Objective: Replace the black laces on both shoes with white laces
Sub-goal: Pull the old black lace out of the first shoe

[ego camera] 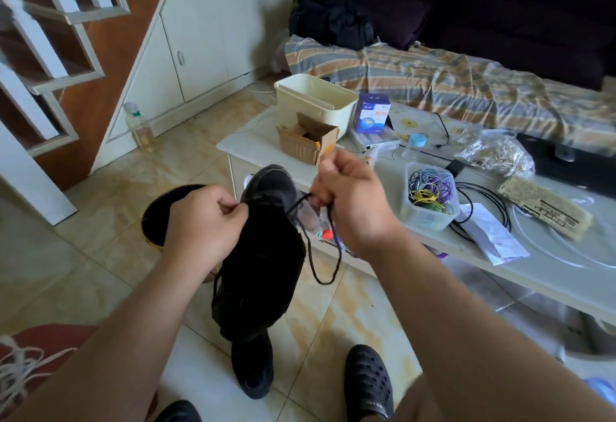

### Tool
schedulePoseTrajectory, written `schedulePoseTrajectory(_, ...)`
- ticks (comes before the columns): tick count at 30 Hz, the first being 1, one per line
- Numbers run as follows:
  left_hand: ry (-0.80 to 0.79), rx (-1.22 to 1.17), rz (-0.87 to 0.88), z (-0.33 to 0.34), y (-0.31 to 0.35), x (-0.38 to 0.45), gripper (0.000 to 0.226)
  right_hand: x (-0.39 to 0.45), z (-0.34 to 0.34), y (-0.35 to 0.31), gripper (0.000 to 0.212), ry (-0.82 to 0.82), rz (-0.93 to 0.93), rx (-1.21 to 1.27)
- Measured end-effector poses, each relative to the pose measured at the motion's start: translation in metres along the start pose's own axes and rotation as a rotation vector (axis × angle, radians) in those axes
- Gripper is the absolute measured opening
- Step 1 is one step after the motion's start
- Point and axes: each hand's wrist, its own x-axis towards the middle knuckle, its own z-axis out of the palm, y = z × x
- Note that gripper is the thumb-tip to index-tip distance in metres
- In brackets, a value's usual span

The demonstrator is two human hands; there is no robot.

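A dark shoe [263, 255] is held up in front of me, toe pointing away. My left hand [203, 221] pinches the shoe's upper edge near the eyelets. My right hand [350, 205] is closed around the black lace [320, 255], which runs from the eyelets into my fist and hangs below it in a loop. A second dark shoe [253, 368] stands on the tiled floor below. White laces [20, 371] lie bundled at the lower left on a red surface.
A low white table [500, 255] at the right carries a cardboard box [306, 138], a cream tub [313, 98], a clear container of coloured bands [430, 195], cables and papers. A black round stool [166, 211] sits behind my left hand. My sandalled foot [366, 385] rests on the floor.
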Motion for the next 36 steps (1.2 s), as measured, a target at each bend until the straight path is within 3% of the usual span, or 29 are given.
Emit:
schedulePoseTrajectory(3,0.005,-0.038,0.0,-0.004,-0.001,-0.001,0.013,0.005,-0.014,-0.001,0.013,0.154,0.049,-0.2)
schedulePoseTrajectory(6,0.004,-0.094,0.017,-0.006,0.003,-0.001,0.011,0.006,-0.022,0.021,0.011,0.009,0.169,-0.826)
schedulePoseTrajectory(8,-0.013,-0.118,0.032,-0.006,0.005,-0.002,0.009,0.003,-0.019,0.035,0.021,-0.079,0.022,-1.185)
schedulePoseTrajectory(11,-0.071,-0.141,0.065,-0.005,0.008,-0.004,0.005,0.002,-0.005,0.037,0.026,-0.019,-0.309,-1.105)
schedulePoseTrajectory(13,-0.089,-0.138,0.095,-0.004,0.01,-0.008,0.008,0.002,0.002,0.037,0.022,-0.034,-0.415,-1.082)
schedulePoseTrajectory(22,-0.006,-0.168,0.152,-0.002,0.012,-0.014,0.006,0.005,0.018,0.042,0.006,0.023,-0.535,-1.082)
schedulePoseTrajectory(24,-0.015,-0.18,0.134,-0.002,0.009,-0.012,0.005,0.005,0.014,0.036,0.008,-0.045,-0.408,-1.007)
schedulePoseTrajectory(26,-0.024,-0.221,0.083,-0.004,0.006,-0.007,0.006,0.006,0.007,0.028,0.019,-0.092,-0.112,-0.728)
schedulePoseTrajectory(28,-0.025,-0.293,0.041,-0.007,0.004,-0.003,0.007,0.006,0.005,0.022,0.02,0.005,0.123,-0.263)
schedulePoseTrajectory(30,-0.023,-0.346,0.028,-0.007,0.003,-0.001,0.007,0.008,0.002,0.021,0.022,0.099,0.182,-0.04)
schedulePoseTrajectory(31,-0.027,-0.356,0.029,-0.006,0.004,-0.001,0.007,0.007,0.0,0.02,0.026,0.079,0.164,-0.092)
schedulePoseTrajectory(33,-0.047,-0.333,0.046,-0.004,0.006,-0.004,0.006,0.006,-0.002,0.022,0.038,-0.04,0.042,-0.455)
schedulePoseTrajectory(36,-0.037,-0.196,0.124,-0.002,0.012,-0.01,0.005,0.007,-0.002,0.032,0.025,-0.053,-0.198,-1.063)
